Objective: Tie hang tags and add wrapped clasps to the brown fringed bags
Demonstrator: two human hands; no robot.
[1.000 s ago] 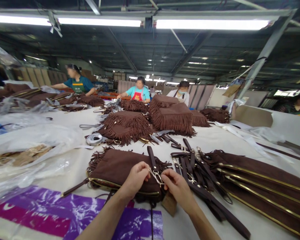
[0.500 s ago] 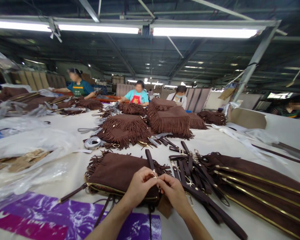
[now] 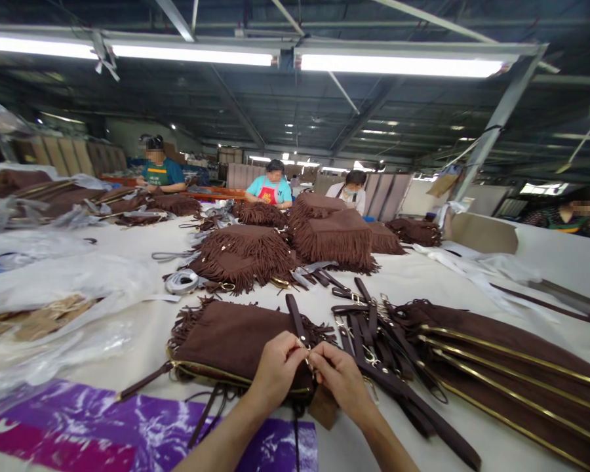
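Observation:
A brown fringed bag (image 3: 236,334) with a gold zipper lies on the table in front of me. Over its right end, my left hand (image 3: 278,367) pinches a small metal clasp (image 3: 303,346) at the end of a dark brown strap (image 3: 295,313). My right hand (image 3: 339,373) is closed beside it, thumb and finger pressed together at the same hardware; what exactly they grip is too small to tell. Below the hands hangs a brown paper tag (image 3: 323,406). To the right is a heap of dark straps (image 3: 373,334) with metal clips.
Stacked fringed bags (image 3: 332,239) stand beyond. Brown pieces with gold zippers (image 3: 511,367) lie right. Clear plastic (image 3: 78,275) and a purple printed sheet (image 3: 167,419) cover the left and near table. Several people are at work farther back.
My hands have barely moved and stay at the clasp. At the far left, a person has drawn an outstretched arm in and turned slightly.

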